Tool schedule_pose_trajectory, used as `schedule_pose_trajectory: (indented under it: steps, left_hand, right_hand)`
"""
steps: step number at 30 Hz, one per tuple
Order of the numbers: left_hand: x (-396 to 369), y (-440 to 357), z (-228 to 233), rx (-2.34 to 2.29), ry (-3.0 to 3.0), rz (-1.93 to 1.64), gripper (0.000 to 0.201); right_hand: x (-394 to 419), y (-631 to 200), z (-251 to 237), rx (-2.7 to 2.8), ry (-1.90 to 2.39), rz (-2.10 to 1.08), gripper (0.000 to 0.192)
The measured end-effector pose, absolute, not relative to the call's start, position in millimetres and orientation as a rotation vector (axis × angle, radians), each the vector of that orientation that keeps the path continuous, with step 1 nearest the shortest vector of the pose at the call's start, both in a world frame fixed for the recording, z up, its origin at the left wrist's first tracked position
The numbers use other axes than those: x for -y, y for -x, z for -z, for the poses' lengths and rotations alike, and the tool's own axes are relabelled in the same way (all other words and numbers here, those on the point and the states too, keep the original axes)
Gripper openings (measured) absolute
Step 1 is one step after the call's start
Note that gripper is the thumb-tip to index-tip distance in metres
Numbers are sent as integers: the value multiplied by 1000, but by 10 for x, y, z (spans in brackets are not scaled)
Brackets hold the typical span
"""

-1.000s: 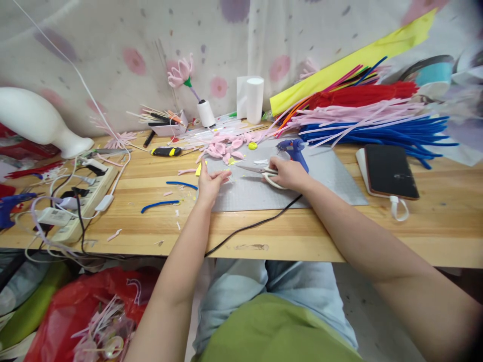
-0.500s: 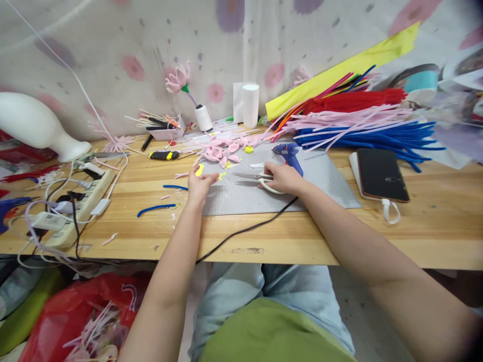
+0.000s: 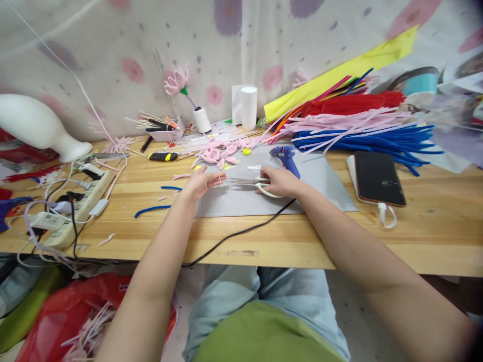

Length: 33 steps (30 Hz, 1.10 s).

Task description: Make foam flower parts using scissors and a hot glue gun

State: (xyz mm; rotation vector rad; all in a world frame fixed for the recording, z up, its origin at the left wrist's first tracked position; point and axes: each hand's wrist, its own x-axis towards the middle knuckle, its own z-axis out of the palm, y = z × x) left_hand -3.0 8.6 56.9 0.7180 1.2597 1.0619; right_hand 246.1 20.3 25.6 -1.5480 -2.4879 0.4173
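I'd call this snipping, tbh: right hand [image 3: 279, 182] grips part-open scissors [image 3: 253, 182] just front-left of the glue gun [image 3: 287, 160]; left hand [image 3: 202, 184], farther left, seems to pinch a white strip [image 3: 221, 180]. Cutting would need those lined up.

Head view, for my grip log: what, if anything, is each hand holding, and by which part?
Right hand: scissors, by the cream handles. Left hand: apparently a thin white strip; exact hold unclear.

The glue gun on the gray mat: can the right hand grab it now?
Probably not: the right hand holds scissors. The glue gun lies just beyond that hand, nothing visibly between, so setting them down might suffice.
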Motion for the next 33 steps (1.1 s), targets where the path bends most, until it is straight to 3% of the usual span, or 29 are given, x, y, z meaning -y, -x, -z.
schedule_pose_trajectory:
  steps: [8,17,26,29,33]
  left_hand:
    - [-213,-59,-633,-1477,-863,-1207,74]
    - [-494,-212,-614,-1598,-1095,-1081,73]
    - [-625,-295,-682,-1334,-1024,-768,32]
    - [-633,-256,-655,-1313,-972,-748,34]
    - [-626,-241,-637,-1316,-900,-755,51]
  right_hand:
    - [-195,-2455,-278,2494,1547,-424,41]
    - [-211,-2489,-262,2515,1382,-420,36]
    - [-232,-2512,-264,2543,1241,-478,34]
    - [-241,-2516,-251,2536,1238,-488,35]
    - [-237,-2530,-254,2539,1221,-498,34]
